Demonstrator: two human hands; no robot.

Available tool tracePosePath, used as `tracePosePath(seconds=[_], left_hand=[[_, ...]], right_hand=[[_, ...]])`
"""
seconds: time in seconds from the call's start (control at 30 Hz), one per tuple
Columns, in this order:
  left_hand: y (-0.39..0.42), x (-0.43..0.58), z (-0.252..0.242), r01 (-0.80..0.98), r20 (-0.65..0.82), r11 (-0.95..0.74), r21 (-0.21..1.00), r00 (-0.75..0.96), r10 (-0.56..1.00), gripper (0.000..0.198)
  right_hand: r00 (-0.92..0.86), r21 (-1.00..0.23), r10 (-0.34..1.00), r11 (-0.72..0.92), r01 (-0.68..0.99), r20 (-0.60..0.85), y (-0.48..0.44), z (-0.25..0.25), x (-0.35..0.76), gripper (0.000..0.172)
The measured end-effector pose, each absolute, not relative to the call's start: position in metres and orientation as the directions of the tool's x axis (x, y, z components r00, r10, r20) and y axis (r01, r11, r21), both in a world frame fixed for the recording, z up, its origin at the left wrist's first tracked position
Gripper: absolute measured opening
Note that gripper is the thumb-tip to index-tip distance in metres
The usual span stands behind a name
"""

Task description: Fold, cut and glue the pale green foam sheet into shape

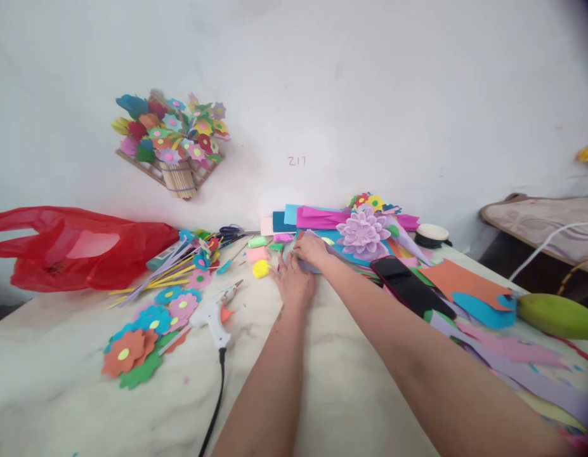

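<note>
My left hand (294, 279) lies with its fingers spread on the table, next to a lump of yellow clay (261, 269). Just beyond it, my right hand (311, 249) is closed, its fingertips pinching the edge of a lavender craft sheet (309, 263) that lies partly under both hands. Much of that sheet is hidden by the hands. Pink (258, 254) and green (257, 242) clay pieces sit to the left of the fingers. A lilac layered flower (363, 233) stands to the right, on blue sheets (339, 253).
A white glue gun (212, 317) with a black cord and several foam flowers (127, 352) lie left. A red plastic bag (79, 247) is at the far left. A phone (410, 285), an orange sheet (467, 282) and a green fruit (557, 315) are right. The wall (370, 95) stands behind.
</note>
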State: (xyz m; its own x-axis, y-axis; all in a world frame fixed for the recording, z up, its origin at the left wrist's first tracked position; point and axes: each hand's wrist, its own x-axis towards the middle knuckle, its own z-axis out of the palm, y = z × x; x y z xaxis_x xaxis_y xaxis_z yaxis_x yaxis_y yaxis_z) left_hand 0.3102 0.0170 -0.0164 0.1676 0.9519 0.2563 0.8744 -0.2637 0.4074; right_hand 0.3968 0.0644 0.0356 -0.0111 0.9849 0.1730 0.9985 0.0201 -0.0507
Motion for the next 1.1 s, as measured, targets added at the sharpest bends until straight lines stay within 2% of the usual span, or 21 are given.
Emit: tracePosePath(seconds=[1.1], left_hand=[[0.0184,0.3117,-0.0158,0.873,0.224,-0.245,0.422,0.161,0.961,0.057]], right_hand=[[-0.021,0.056,0.984,0.011,0.998,0.175,0.0671,0.0319,0.391,0.031]])
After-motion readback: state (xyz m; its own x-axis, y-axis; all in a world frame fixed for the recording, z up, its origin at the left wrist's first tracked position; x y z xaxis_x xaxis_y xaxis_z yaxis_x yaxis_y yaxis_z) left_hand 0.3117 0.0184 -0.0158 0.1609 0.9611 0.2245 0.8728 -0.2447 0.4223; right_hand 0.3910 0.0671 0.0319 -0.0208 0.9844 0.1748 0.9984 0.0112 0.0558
